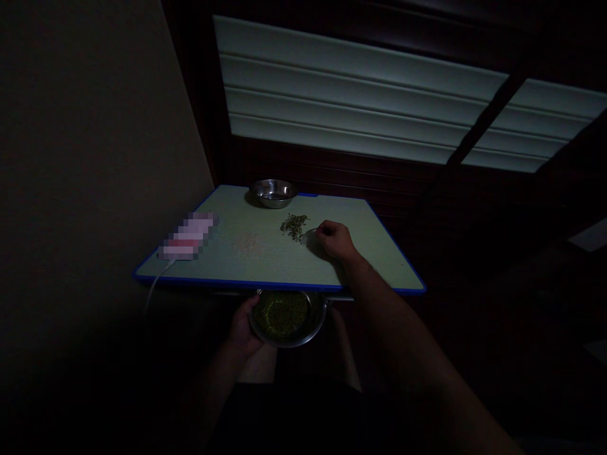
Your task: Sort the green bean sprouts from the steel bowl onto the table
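Note:
My left hand [245, 325] grips the left rim of a metal bowl [310, 336], held just below the table's front edge. Inside the bowl lie many small green beans [282, 314], seemingly mung beans. Over the table, my right hand [336, 239] is closed on a thin metal utensil, apparently a spoon [310, 232]. Its tip reaches the right edge of a loose pile of green beans [294, 225] on the tabletop. To the left of that pile is a scatter of pale grains [249, 244], too dim to name.
A second metal bowl [274, 194] stands at the back of the pale table [284, 272], which has a blue edge. On the left lies a blurred-out pinkish device [188, 237] with a white cable [154, 287] hanging over the edge. A wall and slatted panels [355, 95] surround the table.

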Demonstrator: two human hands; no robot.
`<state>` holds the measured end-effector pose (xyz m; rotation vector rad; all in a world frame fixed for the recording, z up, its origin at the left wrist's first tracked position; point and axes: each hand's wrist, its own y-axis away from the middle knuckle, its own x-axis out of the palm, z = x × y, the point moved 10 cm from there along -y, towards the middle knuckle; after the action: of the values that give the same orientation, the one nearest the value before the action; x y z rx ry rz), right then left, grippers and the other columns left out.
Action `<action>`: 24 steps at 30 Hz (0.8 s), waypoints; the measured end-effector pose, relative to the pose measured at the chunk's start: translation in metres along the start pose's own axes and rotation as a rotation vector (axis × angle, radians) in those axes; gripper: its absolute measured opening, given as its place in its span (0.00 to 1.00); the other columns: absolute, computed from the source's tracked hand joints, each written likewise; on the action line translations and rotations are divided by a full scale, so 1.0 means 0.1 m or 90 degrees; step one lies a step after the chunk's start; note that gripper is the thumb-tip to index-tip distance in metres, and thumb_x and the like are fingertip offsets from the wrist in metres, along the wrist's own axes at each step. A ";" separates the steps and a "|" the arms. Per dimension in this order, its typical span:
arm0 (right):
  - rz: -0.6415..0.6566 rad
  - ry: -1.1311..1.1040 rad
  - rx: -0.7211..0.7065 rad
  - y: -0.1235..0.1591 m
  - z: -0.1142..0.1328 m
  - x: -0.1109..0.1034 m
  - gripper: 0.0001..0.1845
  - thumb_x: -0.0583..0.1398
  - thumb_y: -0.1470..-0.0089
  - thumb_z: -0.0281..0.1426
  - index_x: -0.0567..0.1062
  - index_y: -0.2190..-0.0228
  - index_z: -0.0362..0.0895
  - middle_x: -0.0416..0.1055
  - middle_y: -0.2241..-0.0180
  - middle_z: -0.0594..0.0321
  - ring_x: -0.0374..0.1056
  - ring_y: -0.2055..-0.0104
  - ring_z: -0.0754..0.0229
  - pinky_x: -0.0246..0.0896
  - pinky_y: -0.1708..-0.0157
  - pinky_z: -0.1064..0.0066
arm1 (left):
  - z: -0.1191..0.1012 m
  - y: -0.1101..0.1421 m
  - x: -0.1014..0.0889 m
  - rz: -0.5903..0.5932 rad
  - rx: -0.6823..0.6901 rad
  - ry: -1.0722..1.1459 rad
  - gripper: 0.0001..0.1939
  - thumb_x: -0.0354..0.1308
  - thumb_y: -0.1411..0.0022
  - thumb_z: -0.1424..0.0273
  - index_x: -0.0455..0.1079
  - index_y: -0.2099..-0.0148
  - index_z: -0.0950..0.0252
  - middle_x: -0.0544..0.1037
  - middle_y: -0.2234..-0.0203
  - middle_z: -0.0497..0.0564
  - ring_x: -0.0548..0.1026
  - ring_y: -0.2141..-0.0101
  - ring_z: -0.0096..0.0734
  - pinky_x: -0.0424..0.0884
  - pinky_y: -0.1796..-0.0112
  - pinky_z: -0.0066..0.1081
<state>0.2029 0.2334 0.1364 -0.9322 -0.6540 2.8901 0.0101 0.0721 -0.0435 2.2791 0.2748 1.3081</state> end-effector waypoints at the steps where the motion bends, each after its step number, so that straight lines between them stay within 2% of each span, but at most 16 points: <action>1: 0.004 -0.005 -0.007 0.00 0.02 0.01 0.08 0.55 0.58 0.33 0.73 0.77 0.42 0.68 0.79 0.66 0.62 0.73 0.64 0.55 0.70 0.72 | 0.00 0.00 0.00 -0.001 0.002 -0.001 0.09 0.55 0.45 0.73 0.77 0.63 0.66 0.83 0.73 0.54 0.81 0.60 0.46 0.72 0.52 0.46; 5: 0.011 -0.038 -0.001 0.01 0.03 0.02 0.08 0.55 0.59 0.33 0.72 0.78 0.43 0.67 0.79 0.66 0.61 0.74 0.63 0.55 0.70 0.71 | -0.01 0.00 -0.02 -0.017 0.009 0.006 0.10 0.56 0.45 0.74 0.77 0.63 0.67 0.83 0.74 0.54 0.81 0.60 0.46 0.72 0.52 0.46; 13: -0.072 0.000 0.075 0.01 -0.12 -0.13 0.08 0.54 0.61 0.33 0.72 0.80 0.43 0.66 0.80 0.67 0.61 0.74 0.63 0.54 0.72 0.71 | -0.01 0.01 -0.03 -0.015 0.006 0.004 0.12 0.56 0.46 0.74 0.77 0.60 0.67 0.83 0.72 0.54 0.80 0.59 0.48 0.72 0.52 0.47; 17: -0.063 0.016 0.078 0.01 -0.13 -0.12 0.08 0.54 0.61 0.33 0.72 0.80 0.43 0.67 0.80 0.65 0.62 0.74 0.62 0.54 0.72 0.71 | -0.02 0.01 -0.05 -0.043 0.015 -0.007 0.09 0.56 0.45 0.74 0.77 0.63 0.67 0.83 0.74 0.55 0.80 0.60 0.47 0.71 0.51 0.46; 24: -0.059 0.033 0.081 0.01 -0.13 -0.12 0.08 0.55 0.60 0.32 0.72 0.80 0.43 0.67 0.80 0.65 0.62 0.74 0.62 0.55 0.72 0.70 | -0.01 0.04 -0.01 -0.047 0.003 -0.004 0.09 0.54 0.43 0.73 0.76 0.65 0.67 0.83 0.74 0.53 0.81 0.65 0.43 0.71 0.51 0.44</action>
<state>0.2203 0.2352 0.1332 -0.9321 -0.4899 2.7788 0.0087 0.0679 -0.0420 2.2554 0.3561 1.2640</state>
